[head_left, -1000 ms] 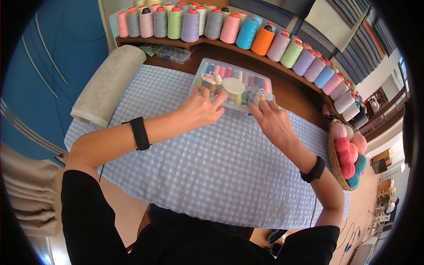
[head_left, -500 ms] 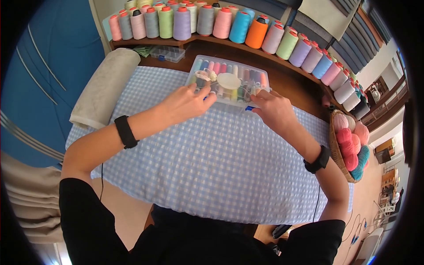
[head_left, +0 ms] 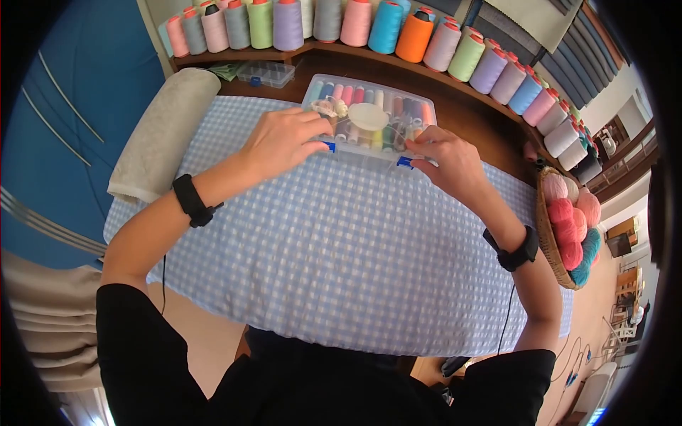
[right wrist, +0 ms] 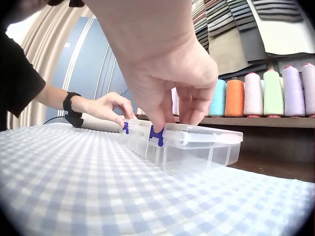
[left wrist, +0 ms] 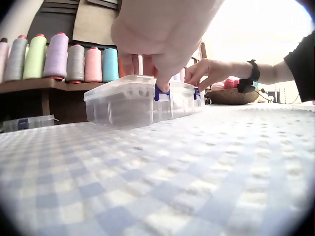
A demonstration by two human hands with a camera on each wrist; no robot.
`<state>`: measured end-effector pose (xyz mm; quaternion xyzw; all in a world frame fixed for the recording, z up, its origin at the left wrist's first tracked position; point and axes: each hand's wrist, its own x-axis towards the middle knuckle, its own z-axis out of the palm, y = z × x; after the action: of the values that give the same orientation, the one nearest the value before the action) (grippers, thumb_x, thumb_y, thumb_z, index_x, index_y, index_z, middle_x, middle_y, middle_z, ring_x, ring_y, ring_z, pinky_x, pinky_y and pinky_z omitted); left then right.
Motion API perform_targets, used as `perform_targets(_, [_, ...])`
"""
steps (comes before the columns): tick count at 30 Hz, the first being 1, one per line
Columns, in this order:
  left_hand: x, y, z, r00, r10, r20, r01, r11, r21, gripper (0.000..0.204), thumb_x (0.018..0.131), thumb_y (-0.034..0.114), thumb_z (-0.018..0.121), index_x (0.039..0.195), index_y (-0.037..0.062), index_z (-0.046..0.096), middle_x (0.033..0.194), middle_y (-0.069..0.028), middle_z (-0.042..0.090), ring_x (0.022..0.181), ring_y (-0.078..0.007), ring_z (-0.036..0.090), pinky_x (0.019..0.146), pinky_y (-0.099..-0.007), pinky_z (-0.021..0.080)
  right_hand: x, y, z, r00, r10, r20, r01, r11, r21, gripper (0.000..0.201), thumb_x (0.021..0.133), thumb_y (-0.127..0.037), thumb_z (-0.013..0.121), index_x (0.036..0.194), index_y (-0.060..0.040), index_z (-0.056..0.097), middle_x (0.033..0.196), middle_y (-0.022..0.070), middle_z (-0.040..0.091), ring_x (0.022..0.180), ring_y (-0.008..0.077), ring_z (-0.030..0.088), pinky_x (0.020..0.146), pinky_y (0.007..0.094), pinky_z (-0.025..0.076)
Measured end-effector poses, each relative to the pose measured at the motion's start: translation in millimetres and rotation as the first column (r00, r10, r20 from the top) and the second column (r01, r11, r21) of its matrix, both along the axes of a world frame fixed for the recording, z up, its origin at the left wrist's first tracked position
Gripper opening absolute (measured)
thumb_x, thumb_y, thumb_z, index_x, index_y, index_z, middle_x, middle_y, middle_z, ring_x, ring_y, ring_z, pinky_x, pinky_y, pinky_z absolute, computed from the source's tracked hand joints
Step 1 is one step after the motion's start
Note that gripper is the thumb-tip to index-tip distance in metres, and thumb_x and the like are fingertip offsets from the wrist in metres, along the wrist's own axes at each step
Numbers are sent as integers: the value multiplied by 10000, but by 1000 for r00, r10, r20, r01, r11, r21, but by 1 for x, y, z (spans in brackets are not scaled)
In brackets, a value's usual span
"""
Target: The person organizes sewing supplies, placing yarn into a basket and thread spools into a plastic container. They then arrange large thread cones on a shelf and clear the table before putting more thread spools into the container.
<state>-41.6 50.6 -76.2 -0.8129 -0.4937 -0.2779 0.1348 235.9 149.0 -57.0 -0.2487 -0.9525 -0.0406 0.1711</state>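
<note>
A clear plastic box (head_left: pixel 366 155) of small coloured thread spools lies closed on the checked cloth (head_left: pixel 320 234). A round white piece (head_left: pixel 368 116) and small pale ornaments (head_left: pixel 329 108) show at its lid. My left hand (head_left: pixel 284 142) is at the near left edge, its thumb on a blue latch (left wrist: pixel 162 92) and its fingers on the lid. On the near right, my right hand (head_left: pixel 455 160) has bent fingers on the lid and its thumb at the other blue latch (right wrist: pixel 156 136). Both hands pinch the box's front edge.
Large thread cones (head_left: pixel 288 25) line the curved shelf behind. A rolled pale fabric (head_left: pixel 167 135) lies at the left, and a smaller clear case (head_left: pixel 265 73) at the back left. A wicker basket (head_left: pixel 547 245) of yarn balls (head_left: pixel 568 227) stands at the right.
My left hand has moved left along the box's front edge, and its thumb has come down to the left latch. My right hand has stayed near the right latch. The head view has shifted slightly.
</note>
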Motion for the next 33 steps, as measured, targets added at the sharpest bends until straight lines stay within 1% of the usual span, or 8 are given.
perform_targets(6, [-5, 6, -3, 995, -11, 102, 16, 999, -45, 228, 694, 230, 727, 873, 111, 652, 855, -27, 647, 744, -240, 580, 672, -330, 469, 1, 7, -9, 990, 49, -134, -58, 996, -63, 262, 705, -175, 726, 956, -114, 680, 942, 33, 599, 885, 240, 585, 730, 354, 509])
perform_targets(11, [-5, 6, -12, 996, 15, 90, -14, 1000, -13, 240, 698, 218, 727, 916, 129, 684, 874, 6, 654, 742, -194, 573, 648, -291, 475, 1, 4, -17, 985, 55, -162, -43, 996, 79, 246, 703, -197, 729, 925, -105, 674, 947, 33, 600, 853, 236, 591, 720, 356, 512])
perform_targets(13, [-5, 4, -16, 996, -7, 84, 7, 1000, -7, 243, 703, 208, 724, 932, 136, 689, 888, 22, 654, 746, -174, 572, 633, -279, 477, -1, -5, -15, 993, 26, -116, -11, 991, 130, 258, 707, -202, 722, 936, -102, 659, 959, 39, 598, 839, 227, 596, 698, 341, 519])
perform_targets(18, [2, -2, -21, 986, 46, -162, -8, 974, 226, 260, 678, 127, 736, 930, 97, 681, 966, 19, 642, 723, -168, 574, 603, -265, 497, -6, -18, -21, 998, -50, -47, 61, 959, 276, 274, 742, -181, 695, 986, -79, 621, 1028, 47, 604, 826, 215, 605, 664, 318, 525])
perform_targets(20, [1, -1, -20, 987, 26, -159, 10, 975, 224, 256, 673, 118, 738, 921, 90, 683, 948, 6, 646, 715, -171, 576, 603, -265, 501, -7, -19, -25, 997, -32, -66, 54, 927, 370, 273, 746, -159, 687, 987, -60, 604, 1046, 44, 604, 818, 207, 613, 643, 300, 535])
perform_targets(25, [-2, 7, -17, 997, -65, -43, 72, 979, 191, 215, 673, 106, 739, 882, 84, 692, 895, -8, 659, 701, -169, 579, 600, -266, 504, -3, -13, -25, 998, 6, -70, 20, 934, 357, 293, 747, -142, 683, 1006, -38, 597, 1046, 60, 610, 826, 204, 622, 648, 309, 535])
perform_targets(28, [-3, 6, -19, 999, -43, 21, 39, 985, 170, 155, 708, 169, 716, 850, 110, 700, 873, 48, 658, 697, -124, 568, 572, -243, 491, -3, -12, -23, 999, 14, -38, -1, 944, 329, 307, 744, -138, 683, 1018, -31, 594, 1042, 72, 614, 844, 203, 628, 654, 304, 536])
perform_targets(33, [-2, -1, -20, 1000, -9, -26, 13, 988, 154, 176, 667, 119, 746, 811, 56, 666, 962, -23, 667, 802, -191, 620, 662, -286, 516, -3, -17, -27, 1000, -15, -27, 24, 918, 396, 328, 740, -137, 681, 1028, -12, 585, 1053, 88, 613, 888, 207, 631, 678, 293, 539])
